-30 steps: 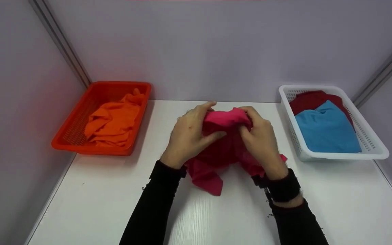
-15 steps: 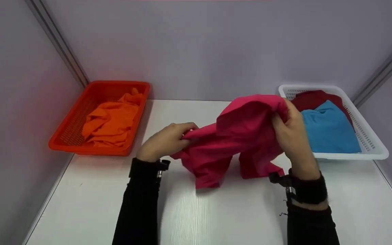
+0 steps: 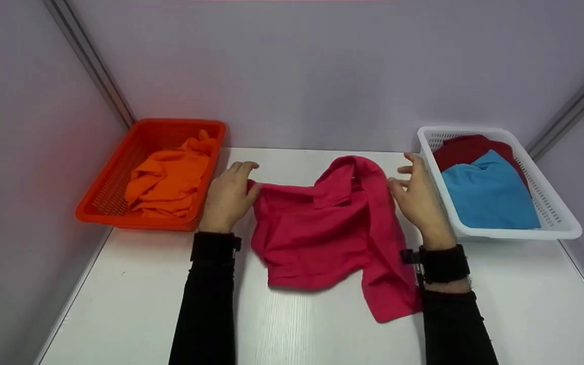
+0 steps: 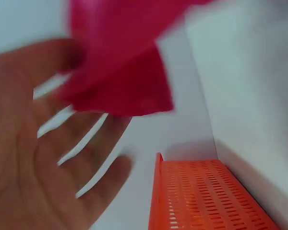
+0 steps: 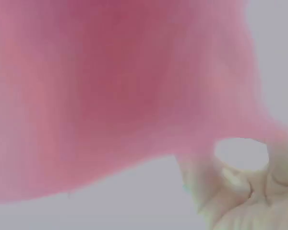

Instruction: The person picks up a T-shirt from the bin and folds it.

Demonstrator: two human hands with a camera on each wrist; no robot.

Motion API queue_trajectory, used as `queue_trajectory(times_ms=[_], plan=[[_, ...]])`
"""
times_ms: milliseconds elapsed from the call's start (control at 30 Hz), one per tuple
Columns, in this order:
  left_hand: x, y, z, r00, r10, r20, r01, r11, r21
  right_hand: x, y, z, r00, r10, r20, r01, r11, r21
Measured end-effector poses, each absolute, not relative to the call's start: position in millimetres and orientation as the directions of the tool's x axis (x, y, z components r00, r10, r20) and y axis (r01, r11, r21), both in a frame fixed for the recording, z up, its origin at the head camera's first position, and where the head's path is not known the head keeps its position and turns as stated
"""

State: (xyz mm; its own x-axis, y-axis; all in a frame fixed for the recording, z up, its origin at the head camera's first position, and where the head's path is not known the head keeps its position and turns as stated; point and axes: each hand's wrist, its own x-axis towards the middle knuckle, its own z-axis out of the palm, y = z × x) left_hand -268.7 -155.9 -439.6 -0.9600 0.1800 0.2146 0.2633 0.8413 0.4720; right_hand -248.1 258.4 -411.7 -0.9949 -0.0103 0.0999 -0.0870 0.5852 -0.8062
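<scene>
A pink shirt (image 3: 317, 233) is spread, creased and partly folded, between my two hands in the head view, with a collar-like flap near its top and one long part hanging toward the front right. My left hand (image 3: 228, 195) pinches its upper left corner between thumb and index finger; the other fingers are spread in the left wrist view. On the opposite side, my right hand (image 3: 418, 200) pinches the shirt's upper right edge. Blurred pink cloth (image 5: 125, 86) fills most of the right wrist view and covers part of the fingertips there.
An orange basket (image 3: 89, 213) with crumpled orange cloth (image 3: 170, 177) stands at the back left, close beside my left hand. At the back right, a white basket (image 3: 563, 223) holds a blue cloth (image 3: 492, 195) and a dark red cloth (image 3: 474, 147). Walls enclose the white table (image 3: 135, 304).
My hands started close together on the bunched shirt, then moved apart. The shirt has opened out and come down lower, its front right part now reaching toward the right forearm.
</scene>
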Motion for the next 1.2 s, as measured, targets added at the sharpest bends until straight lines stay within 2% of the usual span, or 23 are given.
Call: queue_trajectory(times_ms=[100,300,400,533,600,767,867,1000,1100,1200], plan=[[-267.8,-150.0,-438.7,-0.950,0.159,0.267,0.266,0.861,0.433,-248.5,257.5,-414.8,-0.989,-0.010,0.145,-0.118,0.635,-0.763],[-253.5,-139.3,-430.0,-0.962,0.250,0.109,0.273,0.873,0.403,-240.6,247.6,-419.4,-0.975,-0.181,0.127,-0.217,0.659,-0.720],[-240.1,-131.0,-435.5,-0.968,0.252,-0.007,0.234,0.909,0.345,-234.1,239.5,-433.9,-0.951,-0.301,0.074,-0.271,0.691,-0.670],[-222.6,-120.5,-453.8,-0.963,0.210,-0.171,0.171,0.960,0.220,-224.1,234.5,-459.2,-0.910,-0.412,-0.052,-0.320,0.775,-0.545],[-220.1,-116.8,-463.2,-0.957,0.217,-0.192,0.184,0.967,0.174,-221.2,234.6,-468.8,-0.894,-0.435,-0.109,-0.337,0.811,-0.478],[-227.7,-116.0,-472.7,-0.957,0.282,-0.075,0.262,0.944,0.199,-218.4,235.1,-478.5,-0.885,-0.419,-0.203,-0.319,0.864,-0.391],[-234.3,-123.8,-468.9,-0.963,0.266,0.051,0.269,0.912,0.311,-218.2,235.7,-477.8,-0.892,-0.378,-0.248,-0.271,0.886,-0.375],[-245.3,-140.0,-458.6,-0.961,0.157,0.228,0.255,0.823,0.507,-219.3,235.5,-474.8,-0.894,-0.332,-0.301,-0.219,0.910,-0.353],[-250.9,-153.5,-454.0,-0.967,0.058,0.249,0.197,0.790,0.581,-221.1,234.9,-474.5,-0.890,-0.335,-0.310,-0.224,0.912,-0.344],[-250.7,-162.8,-458.5,-0.976,0.018,0.218,0.133,0.841,0.524,-221.0,235.4,-475.4,-0.891,-0.342,-0.300,-0.234,0.910,-0.344]])
